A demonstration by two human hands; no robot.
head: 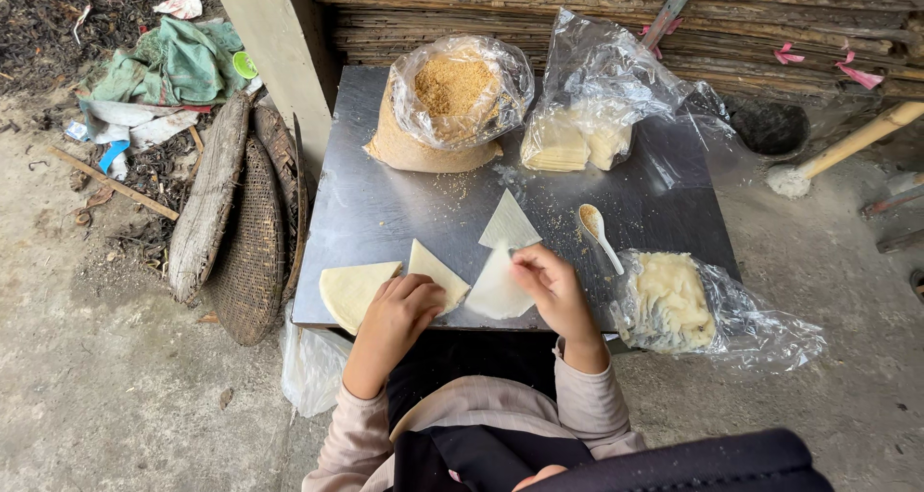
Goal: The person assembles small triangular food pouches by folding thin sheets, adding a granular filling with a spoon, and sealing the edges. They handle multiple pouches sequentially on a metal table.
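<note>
Right hand (553, 285) pinching the top edge of a thin, pale quarter-round wrapper (498, 288) at the near edge of the metal table (385, 208), a second white wrapper (508, 224) lying just beyond the fingertips. Left hand (404, 304) curled loosely, fingers down on a yellowish dough wedge (438, 271), another wedge (354, 290) just beside. Farther out: white spoon (597, 230) of brown crumbs, crinkled clear bag of crumbs (452, 102), bag of stacked wrappers (582, 131).
</note>
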